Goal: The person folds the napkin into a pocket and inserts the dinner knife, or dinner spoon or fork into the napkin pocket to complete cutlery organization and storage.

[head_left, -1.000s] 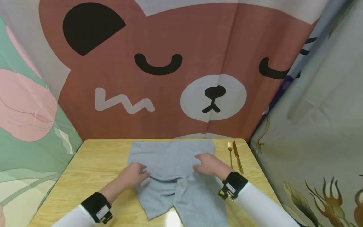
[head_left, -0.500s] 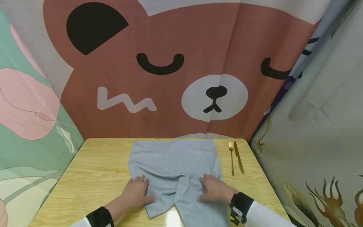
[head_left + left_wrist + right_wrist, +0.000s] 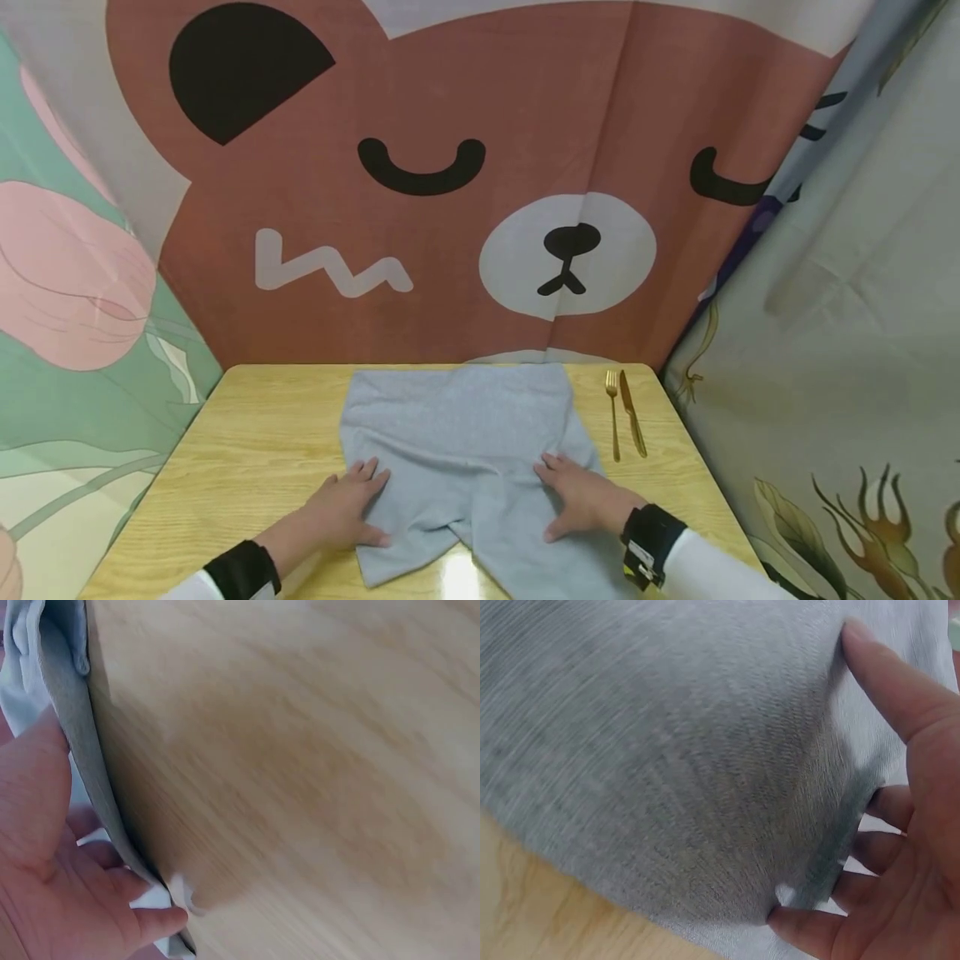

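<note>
Grey garment [image 3: 457,417] lies on the bench [image 3: 270,433], wide end at the far edge, two legs toward the person — trouser-like cut. Plain grey, fine texture up close. Wavy crease across the middle, small folds bunched where the legs split; bright glare on the bench in that gap.

Left hand [image 3: 341,507] sits at the outer edge of the left leg, fingers spread. Right hand [image 3: 588,498] rests on the right leg, fingers spread too, thumb apart on the cloth.

Right leg's end is cut off by the lower frame edge. Left wrist view is mostly bench plus a strip of raised cloth edge by the fingers — can't really tell how firmly they press.

Gold fork [image 3: 614,417] and gold knife [image 3: 633,414] lie side by side, right of the garment.
</note>
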`<state>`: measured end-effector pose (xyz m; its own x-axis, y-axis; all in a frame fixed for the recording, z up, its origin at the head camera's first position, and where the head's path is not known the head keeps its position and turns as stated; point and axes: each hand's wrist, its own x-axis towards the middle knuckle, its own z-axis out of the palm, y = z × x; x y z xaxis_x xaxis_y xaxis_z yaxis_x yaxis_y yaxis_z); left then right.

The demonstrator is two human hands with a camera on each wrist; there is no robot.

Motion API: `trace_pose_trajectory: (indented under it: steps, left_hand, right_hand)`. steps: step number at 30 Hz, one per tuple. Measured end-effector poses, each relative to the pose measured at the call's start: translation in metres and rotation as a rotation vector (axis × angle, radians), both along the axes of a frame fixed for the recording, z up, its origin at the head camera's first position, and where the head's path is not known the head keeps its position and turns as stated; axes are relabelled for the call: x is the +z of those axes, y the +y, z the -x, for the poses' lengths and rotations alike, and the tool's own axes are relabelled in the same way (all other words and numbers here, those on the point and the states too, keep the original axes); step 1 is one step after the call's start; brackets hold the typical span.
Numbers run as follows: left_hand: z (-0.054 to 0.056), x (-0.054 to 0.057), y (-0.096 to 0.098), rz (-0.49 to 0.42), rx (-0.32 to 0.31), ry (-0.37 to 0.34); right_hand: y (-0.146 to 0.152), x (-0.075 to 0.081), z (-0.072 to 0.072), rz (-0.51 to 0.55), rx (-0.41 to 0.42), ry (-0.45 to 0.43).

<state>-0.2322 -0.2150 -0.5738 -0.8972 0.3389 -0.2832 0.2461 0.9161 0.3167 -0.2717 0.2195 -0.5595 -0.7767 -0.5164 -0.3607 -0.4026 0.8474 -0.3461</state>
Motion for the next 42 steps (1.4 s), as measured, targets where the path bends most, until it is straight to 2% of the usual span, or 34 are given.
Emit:
trace_pose_trajectory:
  steps: [3,10,15,19,20,22,24,25,27,28,29,31,33,37,39,42]
  left_hand:
    - [0.002,0.004,-0.007,-0.009,-0.039,-0.026]
    - [0.009,-0.002,-0.026,-0.004,-0.118,-0.044]
    - [0.008,-0.002,-0.037,-0.026,-0.135,-0.062]
    - [0.003,-0.004,-0.04,-0.056,-0.134,-0.03]
    - [0.0,-0.004,-0.04,-0.089,-0.112,-0.025]
    - [-0.005,-0.005,-0.041,-0.195,-0.005,-0.018]
    - [-0.009,-0.004,-0.044,-0.338,0.165,-0.014]
    - [-0.011,-0.003,-0.046,-0.428,0.26,-0.036]
    - [-0.015,0.0,-0.052,-0.603,0.437,-0.112]
    - [-0.016,0.002,-0.055,-0.671,0.504,-0.169]
    - [-0.017,0.004,-0.058,-0.723,0.55,-0.235]
    - [-0.018,0.005,-0.062,-0.804,0.597,-0.39]
    - [-0.02,0.005,-0.065,-0.855,0.603,-0.512]
    - [-0.026,0.0,-0.065,-0.939,0.557,-0.675]
    - [-0.03,-0.003,-0.064,-0.994,0.506,-0.766]
    - [-0.04,-0.008,-0.061,-1.071,0.381,-0.915]
  right_hand:
    - [0.006,0.002,0.002,-0.001,0.007,-0.005]
    - [0.017,0.002,0.01,-0.007,0.0,-0.059]
    - [0.022,0.002,0.01,-0.008,-0.025,-0.108]
    - [0.027,0.001,0.008,0.014,-0.028,-0.105]
    - [0.028,0.001,0.008,0.042,-0.037,-0.095]
    - [0.033,0.002,0.009,0.13,-0.092,-0.058]
    - [0.04,0.004,0.011,0.236,-0.193,0.005]
    - [0.044,0.005,0.013,0.29,-0.262,0.033]
    - [0.054,0.008,0.016,0.36,-0.407,0.079]
    - [0.059,0.009,0.018,0.376,-0.475,0.081]
    - [0.064,0.01,0.019,0.371,-0.525,0.08]
    - [0.071,0.009,0.02,0.361,-0.611,0.04]
    - [0.077,0.006,0.021,0.356,-0.664,-0.008]
    - [0.081,0.0,0.021,0.391,-0.726,-0.085]
    - [0.083,-0.003,0.02,0.399,-0.741,-0.117]
    - [0.086,-0.006,0.018,0.404,-0.76,-0.171]
